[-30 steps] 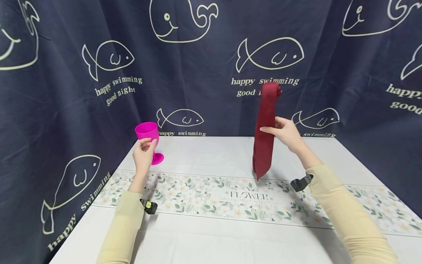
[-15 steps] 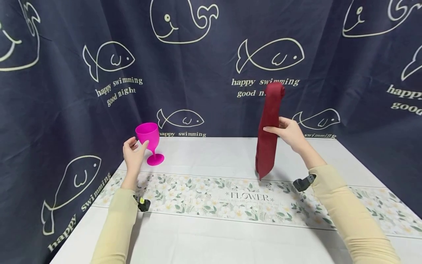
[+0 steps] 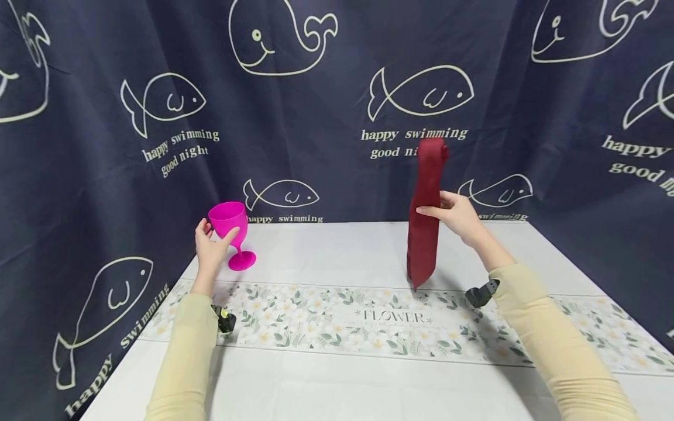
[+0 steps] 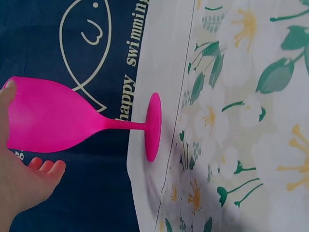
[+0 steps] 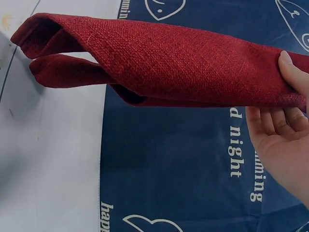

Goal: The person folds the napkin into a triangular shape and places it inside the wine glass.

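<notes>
A bright pink plastic goblet (image 3: 229, 218) stands upright on its round foot at the table's far left. My left hand (image 3: 210, 248) is around the near left side of its bowl, with thumb and fingers spread apart. In the left wrist view the thumb lies at the goblet's (image 4: 58, 116) rim, while the other fingers are clear of the bowl; whether the thumb touches is unclear. Over on the right, a folded dark red cloth napkin (image 3: 424, 245) hangs upright, pinched by my right hand (image 3: 460, 217) between thumb and fingers. Its lower folds (image 5: 63, 53) spread loosely.
White cloth covers the table (image 3: 326, 251), crossed by a printed flower strip (image 3: 310, 321). Dark blue curtains (image 3: 295, 128) with fish drawings close off the back and both sides. A small dark camera is on each wrist.
A second ago my left hand held the goblet's bowl; its fingers have since let go and moved left. The napkin shifted slightly right and back. The view has tilted slightly.
</notes>
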The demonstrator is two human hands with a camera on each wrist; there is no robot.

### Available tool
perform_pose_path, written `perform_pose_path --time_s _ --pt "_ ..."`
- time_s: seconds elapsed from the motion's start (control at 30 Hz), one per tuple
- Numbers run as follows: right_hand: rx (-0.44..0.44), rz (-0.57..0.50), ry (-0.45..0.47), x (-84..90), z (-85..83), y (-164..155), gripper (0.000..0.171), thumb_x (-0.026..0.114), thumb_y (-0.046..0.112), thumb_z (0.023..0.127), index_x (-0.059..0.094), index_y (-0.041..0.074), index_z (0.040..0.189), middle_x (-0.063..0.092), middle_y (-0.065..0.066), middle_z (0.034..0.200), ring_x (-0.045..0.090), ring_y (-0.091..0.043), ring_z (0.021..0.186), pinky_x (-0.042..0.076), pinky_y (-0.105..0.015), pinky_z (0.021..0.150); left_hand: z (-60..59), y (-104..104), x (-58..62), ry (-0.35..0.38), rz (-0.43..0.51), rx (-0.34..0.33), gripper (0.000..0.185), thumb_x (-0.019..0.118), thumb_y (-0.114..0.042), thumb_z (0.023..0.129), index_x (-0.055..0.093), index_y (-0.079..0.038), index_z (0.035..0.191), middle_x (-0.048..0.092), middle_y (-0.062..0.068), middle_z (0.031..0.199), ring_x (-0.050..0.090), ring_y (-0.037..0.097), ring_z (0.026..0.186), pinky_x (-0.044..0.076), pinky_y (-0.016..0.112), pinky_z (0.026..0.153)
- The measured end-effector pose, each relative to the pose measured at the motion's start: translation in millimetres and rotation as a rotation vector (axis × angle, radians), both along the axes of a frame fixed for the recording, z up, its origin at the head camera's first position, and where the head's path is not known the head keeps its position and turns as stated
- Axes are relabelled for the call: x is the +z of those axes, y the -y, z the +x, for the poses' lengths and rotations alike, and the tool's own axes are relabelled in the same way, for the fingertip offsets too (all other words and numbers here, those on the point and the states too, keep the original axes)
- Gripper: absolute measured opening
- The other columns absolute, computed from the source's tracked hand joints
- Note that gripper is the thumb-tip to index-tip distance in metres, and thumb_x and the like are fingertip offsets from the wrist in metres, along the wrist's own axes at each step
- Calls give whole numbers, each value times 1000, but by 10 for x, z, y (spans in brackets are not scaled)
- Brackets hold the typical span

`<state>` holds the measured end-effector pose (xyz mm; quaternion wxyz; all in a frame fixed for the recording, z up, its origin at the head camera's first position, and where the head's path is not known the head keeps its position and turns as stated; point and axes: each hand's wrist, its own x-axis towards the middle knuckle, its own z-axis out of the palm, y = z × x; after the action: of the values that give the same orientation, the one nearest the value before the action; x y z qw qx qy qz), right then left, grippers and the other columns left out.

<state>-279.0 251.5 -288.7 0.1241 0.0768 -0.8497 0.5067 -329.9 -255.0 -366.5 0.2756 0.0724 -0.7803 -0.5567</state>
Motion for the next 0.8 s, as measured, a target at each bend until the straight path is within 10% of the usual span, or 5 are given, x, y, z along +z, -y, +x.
perform_pose_path --time_s 0.3,0.8 --pt "-16 24 2 -27 -4 1 54 68 39 72 54 12 116 63 -1 101 56 -5 87 42 -40 86 -47 -16 -41 19 10 -86 88 71 -18 72 14 -7 137 28 14 137 30 27 126 28 38 103" --pt "-26 10 1 -51 1 3 52 69 39 72 55 12 114 63 2 98 56 -4 87 41 -40 88 -160 -39 -74 24 -36 -36 87 72 -19 71 17 -6 137 31 15 136 34 28 123 31 39 101"
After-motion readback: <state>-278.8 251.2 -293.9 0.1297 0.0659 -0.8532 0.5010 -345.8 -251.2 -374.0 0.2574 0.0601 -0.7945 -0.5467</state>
